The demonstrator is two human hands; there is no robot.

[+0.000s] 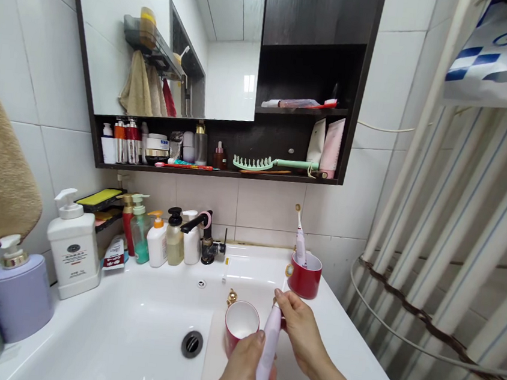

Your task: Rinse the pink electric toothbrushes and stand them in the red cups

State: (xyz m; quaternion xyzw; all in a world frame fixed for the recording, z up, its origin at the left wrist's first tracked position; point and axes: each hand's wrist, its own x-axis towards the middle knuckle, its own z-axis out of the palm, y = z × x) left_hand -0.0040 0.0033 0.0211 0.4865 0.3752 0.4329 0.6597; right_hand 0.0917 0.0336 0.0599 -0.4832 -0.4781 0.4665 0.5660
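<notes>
My left hand (244,367) is wrapped round the handle of a pale pink electric toothbrush (269,343), which points up and away over the basin. My right hand (300,325) pinches the toothbrush at its upper end, just below the thin neck. A red cup with a white inside (242,319) stands in the basin beside my left hand, partly covered by it. Beyond my right hand, a second red cup (305,280) sits on the basin's right rim. Another toothbrush (301,237) leans upright in that cup.
The white basin (131,322) has a dark drain (192,344) and a black faucet (206,239). Several pump bottles (174,239) line the left and back rim. A mirror cabinet (224,126) hangs above. White pipes (448,234) run along the right wall.
</notes>
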